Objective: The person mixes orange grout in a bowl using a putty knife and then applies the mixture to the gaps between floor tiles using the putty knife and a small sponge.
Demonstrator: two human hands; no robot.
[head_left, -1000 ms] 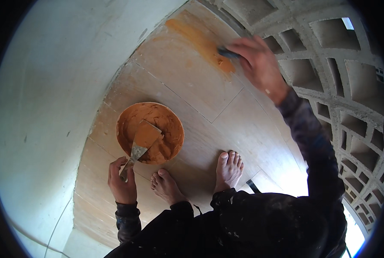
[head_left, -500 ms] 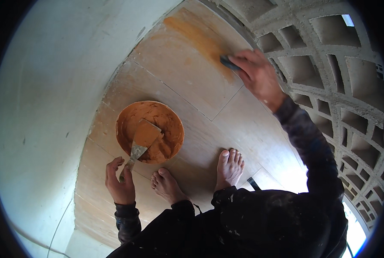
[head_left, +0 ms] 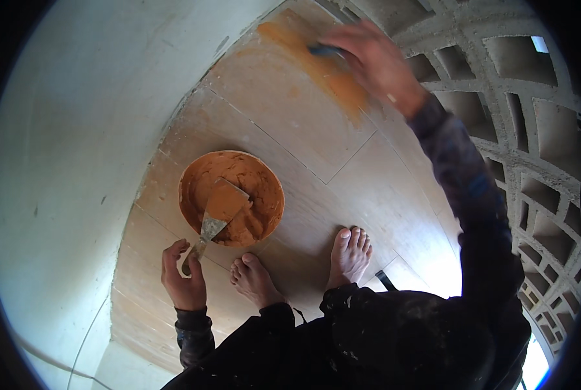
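Left hand [head_left: 185,281], lower left, fingers curled around the metal putty knife [head_left: 215,221] resting in the round orange-paste bowl [head_left: 232,198]. Right hand [head_left: 375,65], top centre, fingers closed on a small dark blurred tool [head_left: 323,49] at the orange-smeared floor tile [head_left: 316,71] beside the lattice block wall [head_left: 531,130].

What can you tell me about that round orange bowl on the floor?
The bowl is round and shallow, coated and partly filled with thick orange paste. It sits flat on the pale tiled floor, near the person's bare feet. A putty knife rests its smeared blade in the paste, its handle held by the left hand.
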